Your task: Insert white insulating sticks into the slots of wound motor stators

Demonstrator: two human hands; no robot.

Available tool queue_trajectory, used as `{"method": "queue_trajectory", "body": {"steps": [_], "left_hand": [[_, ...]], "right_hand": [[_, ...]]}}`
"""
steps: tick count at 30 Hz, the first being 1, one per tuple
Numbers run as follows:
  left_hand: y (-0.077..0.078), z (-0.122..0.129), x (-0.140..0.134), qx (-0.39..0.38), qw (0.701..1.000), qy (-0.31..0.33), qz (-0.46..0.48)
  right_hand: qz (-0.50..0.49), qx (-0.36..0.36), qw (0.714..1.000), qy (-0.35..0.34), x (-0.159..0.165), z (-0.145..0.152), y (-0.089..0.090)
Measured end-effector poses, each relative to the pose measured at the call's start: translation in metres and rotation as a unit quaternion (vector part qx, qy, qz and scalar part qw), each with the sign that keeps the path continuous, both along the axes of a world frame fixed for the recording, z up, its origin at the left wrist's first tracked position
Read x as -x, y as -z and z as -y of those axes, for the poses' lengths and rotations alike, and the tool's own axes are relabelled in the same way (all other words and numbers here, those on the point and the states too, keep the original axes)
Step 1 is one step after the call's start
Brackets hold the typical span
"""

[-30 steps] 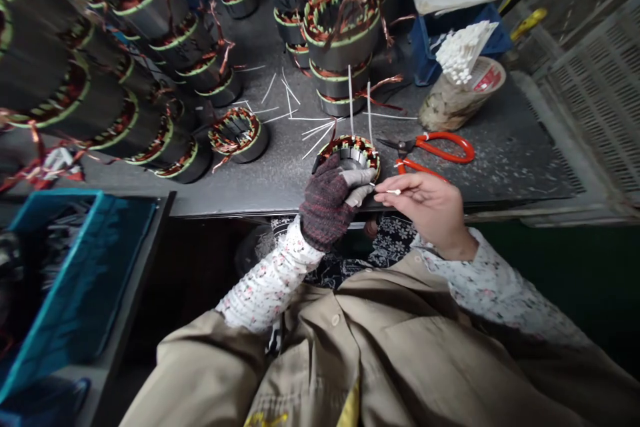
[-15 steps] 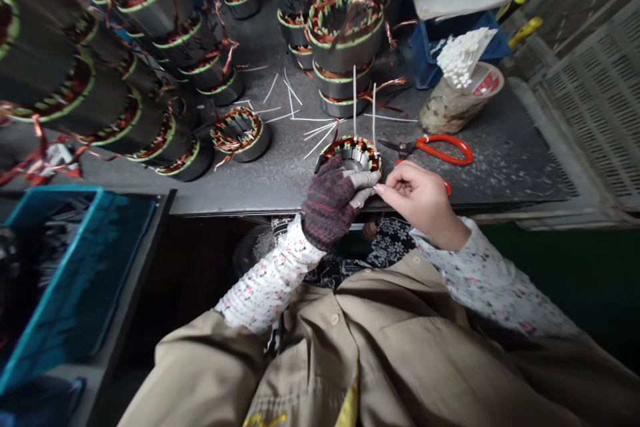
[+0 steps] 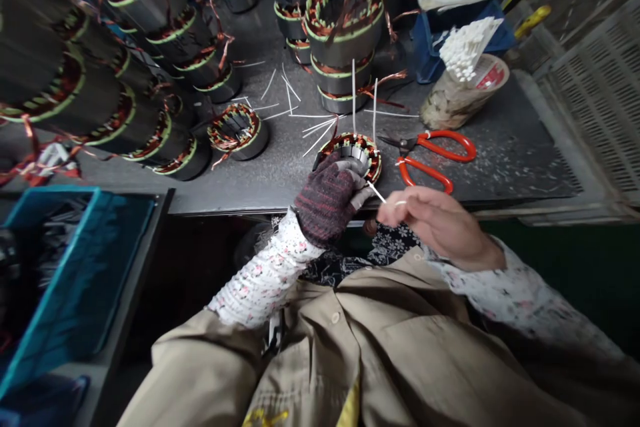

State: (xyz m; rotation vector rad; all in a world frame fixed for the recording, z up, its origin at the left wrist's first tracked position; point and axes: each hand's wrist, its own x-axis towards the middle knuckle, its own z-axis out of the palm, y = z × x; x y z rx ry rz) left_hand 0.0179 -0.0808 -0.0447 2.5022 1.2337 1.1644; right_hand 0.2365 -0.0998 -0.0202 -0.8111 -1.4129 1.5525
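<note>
A motor stator [image 3: 371,161] with copper windings and a green-edged rim lies at the front of the workbench. My gloved left hand [image 3: 330,200] is closed on its near left side, covering part of the ring. Pinched in my bare right hand [image 3: 435,220] is a thin white cord [image 3: 377,192], which runs taut to the near right of the stator. Two white strands [image 3: 354,97] stand up from the stator's far side. Red-handled scissors [image 3: 437,147] lie just right of the stator, their blades pointing left.
Tall stacks of stators [image 3: 345,33] fill the back and left. A single smaller stator [image 3: 239,132] sits at left, near loose white cords [image 3: 320,127]. At right are a tub [image 3: 450,103] of cut white cords, a blue bin [image 3: 423,47] and a crate [image 3: 595,100].
My right hand has pulled away from the stator, to the right and toward me, drawing the white cord out straight. My left hand remains on the stator, its fingers slightly shifted.
</note>
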Motion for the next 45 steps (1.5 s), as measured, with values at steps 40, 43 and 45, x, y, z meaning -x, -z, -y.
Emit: {"method": "queue_trajectory", "body": {"steps": [40,43,45], "left_hand": [[-0.010,-0.007,0.036,-0.034,0.970,0.060,-0.235],[-0.010,-0.007,0.036,-0.021,0.968,0.069,-0.239],[-0.010,-0.008,0.036,-0.019,0.968,0.070,-0.240]], "right_hand": [[0.686,-0.331,0.646,0.046,-0.007,-0.069,0.007],[0.660,-0.336,0.672,0.015,-0.024,-0.067,0.007],[0.647,-0.363,0.670,-0.018,-0.034,-0.065,0.006]]}}
